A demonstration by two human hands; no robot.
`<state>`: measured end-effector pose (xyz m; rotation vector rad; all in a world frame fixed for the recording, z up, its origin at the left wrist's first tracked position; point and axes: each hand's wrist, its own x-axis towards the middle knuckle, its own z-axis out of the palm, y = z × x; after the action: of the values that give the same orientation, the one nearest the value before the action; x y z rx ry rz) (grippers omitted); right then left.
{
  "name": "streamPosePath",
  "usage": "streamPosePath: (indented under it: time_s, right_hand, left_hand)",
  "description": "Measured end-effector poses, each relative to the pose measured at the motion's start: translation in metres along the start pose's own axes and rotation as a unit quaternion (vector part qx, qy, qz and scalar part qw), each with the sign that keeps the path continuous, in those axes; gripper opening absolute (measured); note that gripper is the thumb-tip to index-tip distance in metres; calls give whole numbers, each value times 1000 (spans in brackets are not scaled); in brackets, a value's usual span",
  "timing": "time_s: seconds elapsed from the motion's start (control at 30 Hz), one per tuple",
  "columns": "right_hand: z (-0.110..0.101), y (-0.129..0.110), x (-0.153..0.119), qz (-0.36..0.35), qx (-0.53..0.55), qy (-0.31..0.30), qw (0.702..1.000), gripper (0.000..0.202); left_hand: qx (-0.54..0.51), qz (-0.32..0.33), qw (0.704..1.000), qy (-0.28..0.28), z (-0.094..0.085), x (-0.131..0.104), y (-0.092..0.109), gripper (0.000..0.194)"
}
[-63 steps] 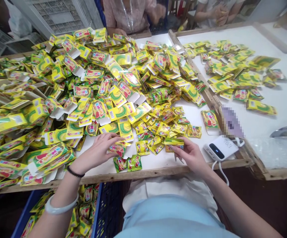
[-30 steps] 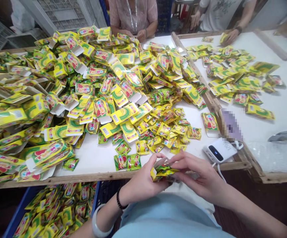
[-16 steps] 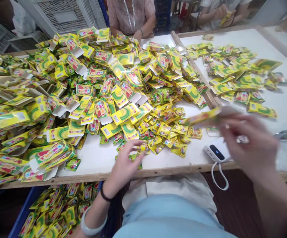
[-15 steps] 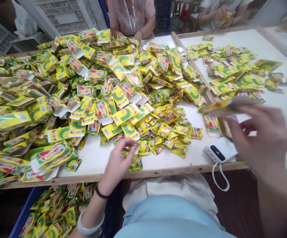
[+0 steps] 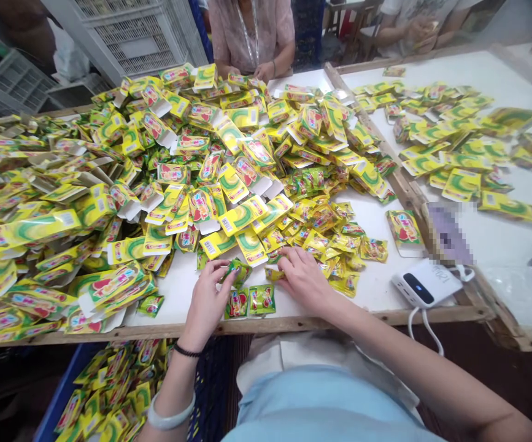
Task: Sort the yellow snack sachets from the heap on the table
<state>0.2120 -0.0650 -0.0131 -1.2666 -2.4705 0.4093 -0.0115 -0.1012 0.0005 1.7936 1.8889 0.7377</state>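
The left hand (image 5: pixel 208 298) pinches a sachet (image 5: pixel 237 270) near the tabletop's (image 5: pixel 293 320) near edge; the right hand (image 5: pixel 303 279) lies flat on loose sachets (image 5: pixel 334 239), its grip open and holding nothing. Two sachets (image 5: pixel 250 301) by the edge could slide off if brushed, and the pinch could catch extras.

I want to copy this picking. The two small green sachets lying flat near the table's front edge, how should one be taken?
Pinch the right sachet by its crimped top edge, coming from above between the left hand and right hand. It lies flat, touching its neighbour, so the side edges are less free.
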Motion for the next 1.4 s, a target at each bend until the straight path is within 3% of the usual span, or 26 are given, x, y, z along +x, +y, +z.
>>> streamPosePath:
  time_s: [0.07, 0.1, 0.2, 0.27, 0.33, 0.43, 0.53, 0.6, 0.63, 0.7, 0.77, 0.83, 0.93, 1.03, 1.13, 1.23, 1.4]
  right_hand:
    - [-10, 4, -7, 16, 149, 2, 989, 7]
    - [-16, 4, -11, 35, 250, 1, 968, 9]
    - [-30, 0, -16, 94, 527, -2, 845, 19]
    - [-35, -3, -15, 97, 594, -7, 799, 24]
    - [-37, -2, -13, 90, 578, -5, 811, 22]
    - [-38, 3, -14, 87, 499, 24, 862, 16]
    - [-37, 6, -20, 111, 410, 97, 900, 24]
    - [-36, 6, -24, 135, 415, 111, 893, 47]
    - [-35, 6, -26, 138, 447, 89, 879, 52]
    - [-33, 6, -30, 133, 523, 25, 842, 41]
    - [-32, 9, -33, 141, 549, 18, 824, 27]
    - [-34, 14, -38, 165, 522, 60, 835, 24]
    - [-37, 26, -45, 186, 455, 114, 863, 25]
    - [-39, 36, -52, 180, 411, 121, 885, 25]
    - [-40, 38, -57, 187, 396, 129, 890, 28]
    - [-41, 37, -61, 210, 403, 146, 879, 28]
    - [-46, 36, -61, 224, 454, 129, 853, 22]
  left_hand:
    - [-108, -42, 993, 13, -1, -1, 6, 34]
    - [-151, -61, 986, 14, 1, -1, 11, 35]
    - [-238, -71, 969, -12, 12, -2, 29, 33]
    - [-280, -57, 957, -52, 22, -3, 40, 33]
    - [-341, -64, 933, -91, 30, -6, 50, 38]
    - [-428, -96, 890, -129, 38, -9, 61, 46]
    - [-438, -95, 886, -119, 43, -12, 69, 38]
    - [-424, -80, 897, -100, 47, -14, 73, 32]
    - [-411, -66, 905, -93, 49, -14, 75, 30]
    - [-360, -16, 930, -73, 50, -12, 77, 26]
    - [-274, 55, 960, -36, 47, -3, 76, 24]
    - [-148, 124, 981, 13, 39, 15, 70, 26]
    - [54, 180, 981, 41, 20, 60, 53, 48]
    - [183, 179, 967, -20, 2, 105, 39, 54]
    - [260, 162, 950, -59, -6, 129, 35, 50]
    - [290, 156, 942, -64, -5, 127, 35, 45]
    - [245, 139, 958, -59, 4, 111, 27, 47]
